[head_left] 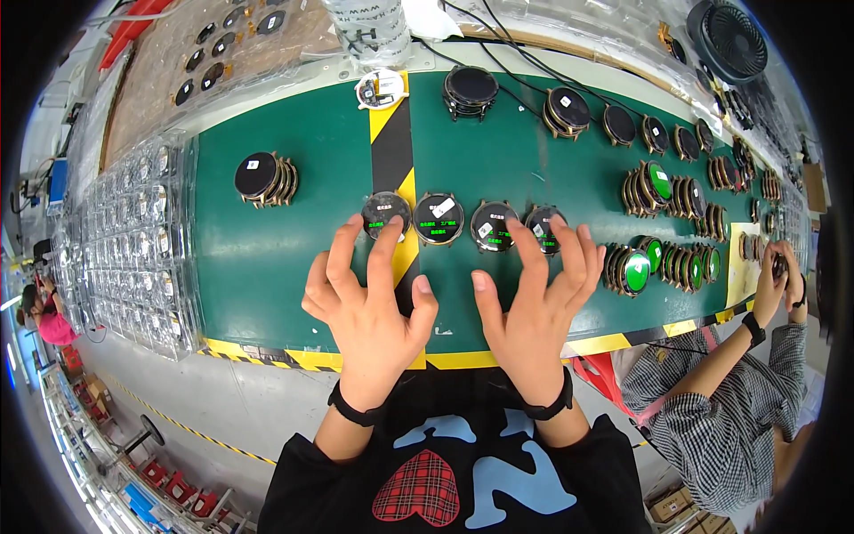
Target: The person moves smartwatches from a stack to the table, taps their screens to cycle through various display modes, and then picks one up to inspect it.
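Observation:
A row of round watch modules with black screens and green lit text lies on the green mat [302,294] in front of me. My left hand [366,303] is open, fingers spread, with fingertips at the lower edge of the leftmost watch module [384,205]. Right of that, a second watch module [434,233] bears a white sticker and has no finger on it. My right hand [536,307] is also open. Its index fingertip reaches over the third watch module [487,215], and another fingertip touches the fourth watch module [536,214]. Neither hand grips anything.
A stack of watch modules [258,175] stands at left beside clear plastic trays [133,240]. More stacks [640,191] fill the right side, some with green screens. Black cables [511,44] run along the back. At far right a co-worker's hands [772,289] hold a small dark object.

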`<act>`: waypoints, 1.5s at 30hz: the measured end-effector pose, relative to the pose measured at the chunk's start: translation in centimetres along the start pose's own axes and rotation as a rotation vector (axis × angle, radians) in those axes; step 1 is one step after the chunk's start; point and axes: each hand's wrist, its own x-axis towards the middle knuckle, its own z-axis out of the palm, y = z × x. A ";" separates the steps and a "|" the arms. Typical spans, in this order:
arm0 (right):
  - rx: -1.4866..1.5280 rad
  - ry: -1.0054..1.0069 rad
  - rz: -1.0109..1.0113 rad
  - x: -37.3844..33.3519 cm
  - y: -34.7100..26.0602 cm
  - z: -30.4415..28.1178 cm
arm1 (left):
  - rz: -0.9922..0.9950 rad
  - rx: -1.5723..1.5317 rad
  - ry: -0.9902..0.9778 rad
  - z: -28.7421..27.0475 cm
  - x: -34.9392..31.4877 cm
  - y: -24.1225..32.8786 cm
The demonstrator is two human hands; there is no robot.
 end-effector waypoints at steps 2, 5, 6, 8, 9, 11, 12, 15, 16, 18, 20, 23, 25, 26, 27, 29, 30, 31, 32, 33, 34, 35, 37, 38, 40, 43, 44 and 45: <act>0.021 0.031 0.020 -0.3 0.2 0.2 | -0.013 0.021 -0.026 0.0 0.0 0.0; 0.011 0.042 0.021 -0.4 0.2 0.0 | 0.022 0.005 0.008 0.1 0.0 0.0; -0.004 0.038 0.007 -0.4 0.2 -0.1 | 0.039 -0.002 0.026 0.1 0.0 0.0; -0.017 0.034 -0.006 -0.3 0.2 -0.3 | 0.070 -0.005 0.037 0.3 0.1 0.0; -0.013 0.023 -0.011 -0.3 0.2 -0.5 | 0.099 -0.007 0.049 0.4 0.2 0.1; -0.006 -0.001 -0.019 -0.3 0.2 -0.8 | 0.129 -0.008 0.061 0.6 0.4 0.3; -0.005 -0.001 -0.019 -0.5 0.3 -0.8 | 0.138 -0.003 0.052 0.6 0.5 0.6; 0.193 0.008 0.115 -1.4 0.8 -1.2 | 0.162 -0.003 0.031 0.6 0.7 1.3; 0.191 0.009 0.118 -1.5 1.0 -1.1 | 0.159 0.006 0.024 0.7 0.8 1.3; 0.221 0.012 0.149 -1.7 1.2 -1.0 | 0.156 0.026 0.007 0.7 0.8 1.3; 0.236 0.014 0.168 -1.8 1.4 -1.0 | 0.139 -0.019 0.019 0.6 0.6 0.9; 0.240 0.029 0.182 -1.8 1.3 -0.9 | 0.096 -0.101 0.049 0.6 0.3 0.4; 0.227 0.020 0.176 -1.7 1.4 -0.9 | 0.041 -0.124 0.065 0.6 0.1 0.3; 0.210 0.011 0.171 -1.6 1.4 -0.9 | 0.013 -0.136 0.074 0.6 0.0 0.2; 0.193 0.002 0.166 -1.6 1.4 -0.9 | 0.012 -0.132 0.076 0.5 0.0 0.2; 0.201 0.009 0.174 -1.6 1.3 -0.9 | 0.011 -0.118 0.065 0.5 0.0 0.2; 0.207 0.016 0.185 -1.7 1.3 -1.0 | 0.012 -0.112 0.059 0.5 0.0 0.2; 0.213 0.022 0.196 -1.7 1.3 -1.0 | 0.011 -0.112 0.060 0.6 0.0 0.2; 0.213 0.023 0.195 -1.7 1.3 -0.9 | 0.006 -0.112 0.059 0.6 0.0 0.3; 0.222 0.028 0.194 -1.7 1.3 -0.9 | 0.003 -0.113 0.056 0.6 0.1 0.3; 0.230 0.033 0.194 -1.7 1.3 -0.8 | 0.000 -0.114 0.053 0.7 0.1 0.3; 0.238 0.038 0.194 -1.6 1.3 -0.8 | 0.000 -0.115 0.054 0.7 0.1 0.3; 0.207 0.029 0.149 -1.5 1.2 -0.8 | 0.013 -0.106 0.052 0.6 0.1 0.3; 0.178 0.019 0.104 -1.5 1.2 -0.8 | 0.020 -0.102 0.051 0.7 0.1 0.3; 0.149 0.008 0.058 -1.3 1.1 -0.7 | 0.020 -0.099 0.049 0.7 0.1 0.3; 0.094 -0.023 -0.031 -1.0 0.8 -0.7 | 0.021 -0.093 0.045 0.7 0.2 0.3; 0.094 -0.023 -0.032 -1.0 0.8 -0.7 | 0.022 -0.099 0.035 0.5 0.2 0.4; 0.083 -0.032 -0.030 -0.9 0.7 -0.7 | 0.022 -0.105 0.024 0.3 0.3 0.6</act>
